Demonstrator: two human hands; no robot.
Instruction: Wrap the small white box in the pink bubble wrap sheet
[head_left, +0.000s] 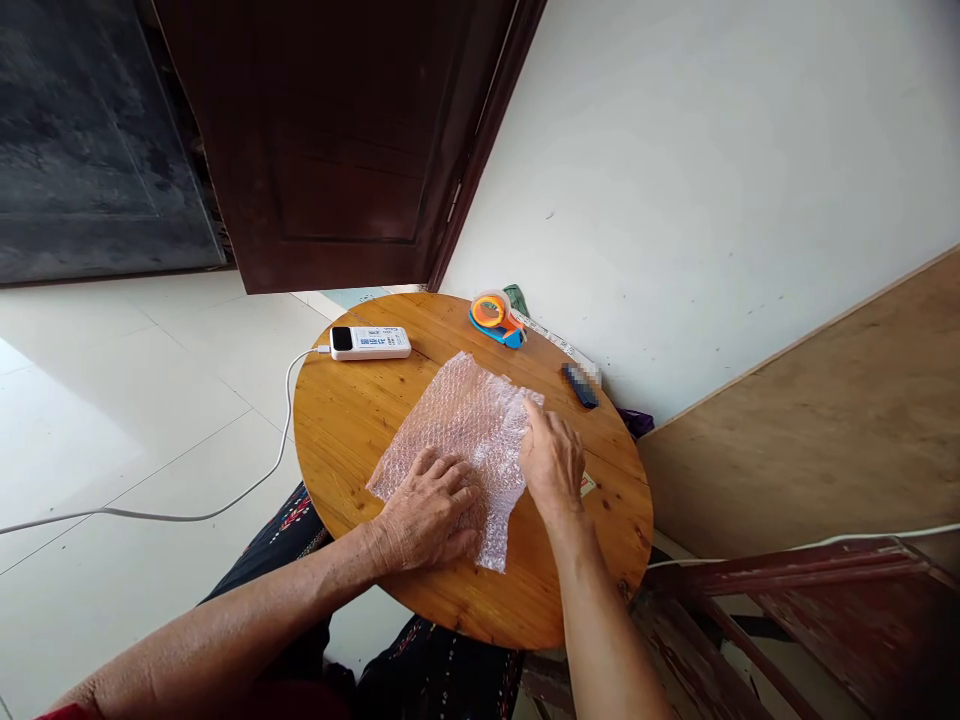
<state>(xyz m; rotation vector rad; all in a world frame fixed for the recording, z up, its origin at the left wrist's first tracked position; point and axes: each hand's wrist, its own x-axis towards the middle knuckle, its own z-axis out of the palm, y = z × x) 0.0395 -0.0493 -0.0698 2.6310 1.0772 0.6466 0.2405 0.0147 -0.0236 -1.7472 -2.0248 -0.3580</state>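
Resting palm-down on the near side of a clear bubble wrap sheet with the left hand, fingers bent and slightly spread. Touching its right edge with the right hand, fingers curled; cannot tell if pinching. Laid across a round wooden table. Flanked farther out by a dark blue object, partly pixelated, at right and a white device with a dark display at left, then by an orange-and-blue tape dispenser. Backed by a dark red door.
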